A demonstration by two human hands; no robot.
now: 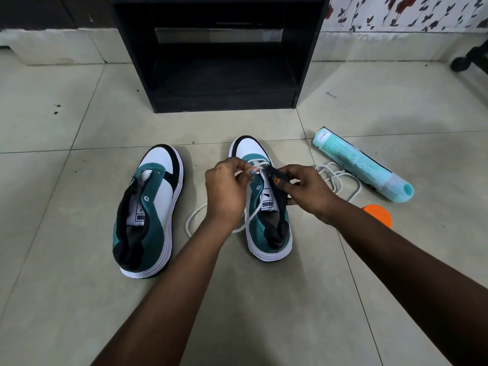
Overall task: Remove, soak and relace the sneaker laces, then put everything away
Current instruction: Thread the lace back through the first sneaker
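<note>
A: Where's the lace?
B: White lace [248, 217] runs thru the front eyelets of the right sneaker [266, 207]; left hand [227, 191] pinches its tip, fingers curled on it; slack loops on the floor [79, 299] by the hand's wrist.
A: Right hand?
B: Right hand [307, 191] grips the sneaker's black eyelet flap, fingers clamped on it.
A: Other stuff?
B: Left sneaker [150, 207] sits unlaced just beside; 2nd lace [340, 180] coiled betw. right sneaker & a teal bottle [361, 165] lying flat; orange lid [377, 213] near it; black cabinet [219, 54] at the floor's far edge.
</note>
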